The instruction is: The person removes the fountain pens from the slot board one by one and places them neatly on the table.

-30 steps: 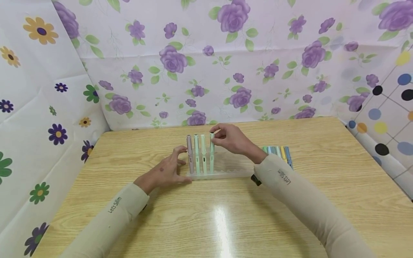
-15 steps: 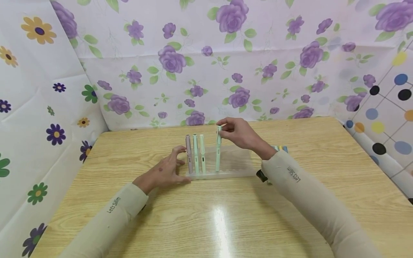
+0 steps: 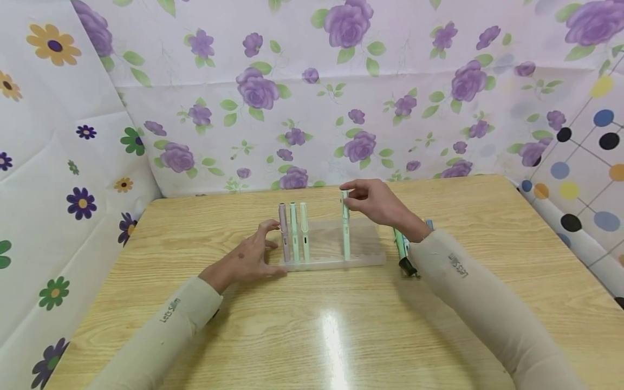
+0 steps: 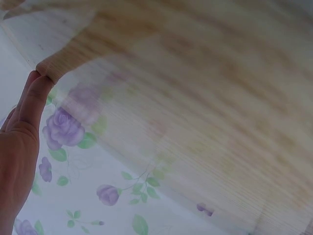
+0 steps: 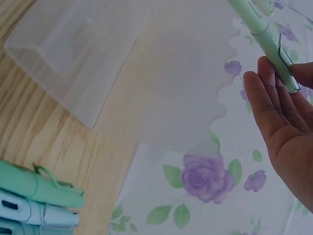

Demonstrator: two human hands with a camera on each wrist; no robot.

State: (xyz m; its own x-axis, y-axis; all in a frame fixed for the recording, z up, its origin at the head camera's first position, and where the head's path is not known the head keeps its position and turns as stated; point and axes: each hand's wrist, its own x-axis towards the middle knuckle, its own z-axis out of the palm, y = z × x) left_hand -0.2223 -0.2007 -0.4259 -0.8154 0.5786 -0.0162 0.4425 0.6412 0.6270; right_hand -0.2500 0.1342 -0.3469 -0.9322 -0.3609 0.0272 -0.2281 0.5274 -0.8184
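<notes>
My right hand [image 3: 380, 203] pinches a pale green pen [image 3: 346, 238] near its capped top and holds it upright over a clear plastic pen stand [image 3: 363, 262]. The pen's lower end is at the stand's front rail; whether it is seated there I cannot tell. In the right wrist view, thumb and fingers close on the cap [image 5: 283, 68]. My left hand [image 3: 248, 260] grips the stand's left end, thumb at the front corner, fingers farther back. At that end a mauve pen [image 3: 285, 238], a mint pen [image 3: 294, 238] and a pale yellow-green pen [image 3: 305, 238] stand upright side by side.
More pens lie right of the stand, partly hidden by my right arm; a green pen [image 3: 401, 244] shows there. The right wrist view shows a green pen [image 5: 44, 186] beside blue ones. A flowered sheet [image 3: 292, 108] rises behind the wooden table [image 3: 273, 325].
My right hand has lifted the pale green pen from beside the other three and carried it right along the stand. My left hand has stayed at the stand's left end.
</notes>
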